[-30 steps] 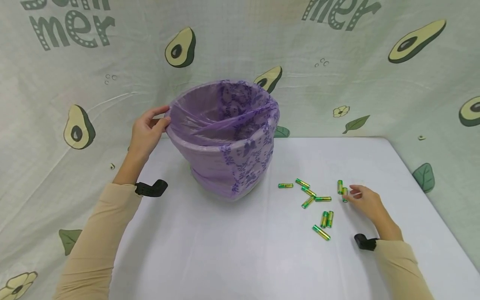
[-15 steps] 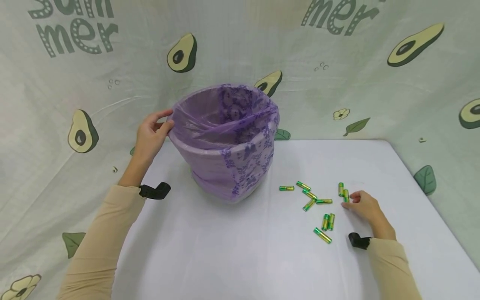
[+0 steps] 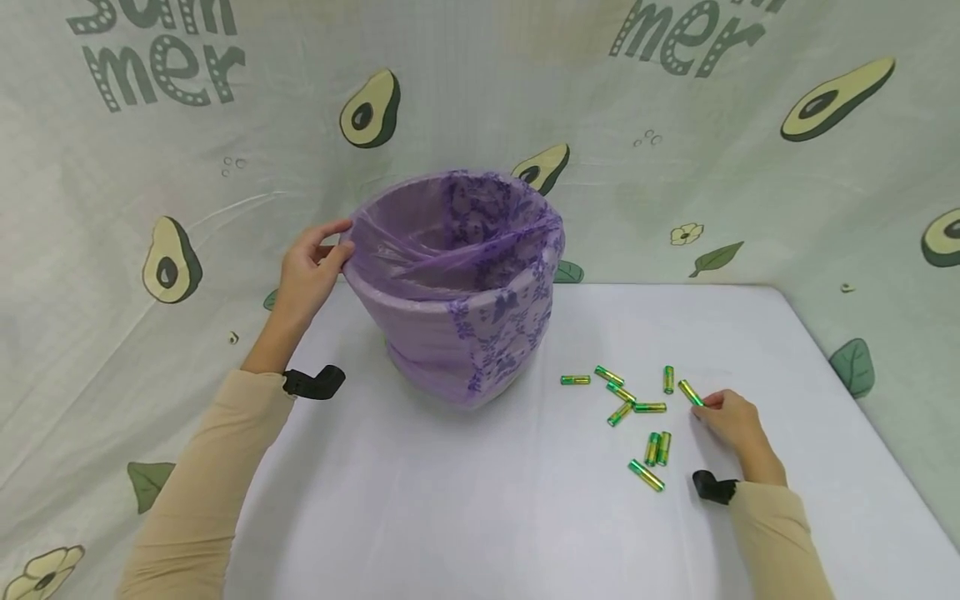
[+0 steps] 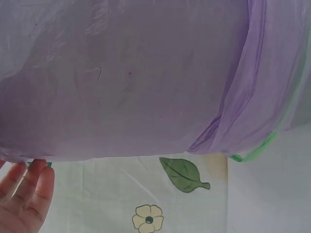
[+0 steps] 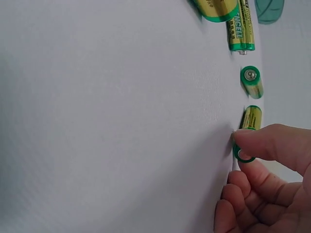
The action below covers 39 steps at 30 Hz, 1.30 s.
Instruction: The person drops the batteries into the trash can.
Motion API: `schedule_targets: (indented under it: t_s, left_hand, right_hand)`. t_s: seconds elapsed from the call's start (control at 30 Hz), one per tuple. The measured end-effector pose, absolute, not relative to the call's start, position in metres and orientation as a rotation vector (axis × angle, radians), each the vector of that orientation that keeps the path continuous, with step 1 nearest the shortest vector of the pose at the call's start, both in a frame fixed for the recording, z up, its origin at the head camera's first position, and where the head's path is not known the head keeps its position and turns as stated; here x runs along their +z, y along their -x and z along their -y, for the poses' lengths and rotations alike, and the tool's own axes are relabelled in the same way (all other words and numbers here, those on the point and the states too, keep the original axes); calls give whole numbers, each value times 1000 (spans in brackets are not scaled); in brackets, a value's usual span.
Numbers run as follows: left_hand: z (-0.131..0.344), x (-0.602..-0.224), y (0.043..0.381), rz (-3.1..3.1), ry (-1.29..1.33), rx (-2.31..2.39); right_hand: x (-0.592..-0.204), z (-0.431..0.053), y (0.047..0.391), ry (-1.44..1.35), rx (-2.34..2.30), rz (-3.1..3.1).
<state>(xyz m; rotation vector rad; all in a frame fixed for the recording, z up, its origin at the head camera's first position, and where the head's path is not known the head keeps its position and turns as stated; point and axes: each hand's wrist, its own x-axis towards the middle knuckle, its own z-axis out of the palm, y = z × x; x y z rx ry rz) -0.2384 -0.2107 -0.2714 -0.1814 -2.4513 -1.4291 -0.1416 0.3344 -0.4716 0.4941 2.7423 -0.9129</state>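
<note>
A trash bin covered by a purple, flower-patterned bag [image 3: 427, 333] stands at the back of the table, its mouth facing up. My left hand [image 3: 303, 271] holds the bin's left rim between thumb and fingers. In the left wrist view the bag-covered wall [image 4: 146, 87] fills most of the picture, with the left fingertips at its edge. On the right, my right hand [image 3: 735, 425] pinches one end of a green-and-gold battery [image 3: 688, 391]. The right wrist view shows thumb and index finger on that battery [image 5: 252, 117], low at the table surface.
Several more batteries [image 3: 650, 407] lie scattered between the bin and my right hand, the closest being a single battery [image 3: 668, 380]. The white table [image 3: 450, 500] meets an avocado-print cloth [image 3: 600, 225] at its back edge.
My right hand has taken hold of a battery and turned it at an angle, apart from the one beside it. That neighbouring battery has shifted slightly left. My left hand stays at the rim.
</note>
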Motion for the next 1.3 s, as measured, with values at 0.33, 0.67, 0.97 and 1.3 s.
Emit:
schedule_targets:
  t_s: [0.33,0.67,0.97,1.3]
  left_hand:
    - [210,-272,239,2466,173,-1396]
    - [208,-271,240,2471,141,-1370]
    - [207,-272,240,2474,140,-1372]
    - [207,-274,239,2476,155,-1350]
  right_hand:
    - [-465,-334,136,-548,-980,-2795]
    - [-464,-334,134,-523,-1087,-2960]
    - [-431,-321,139,-481,-1139,-3063]
    - [-371,-290,146,-132,-1263,-3214]
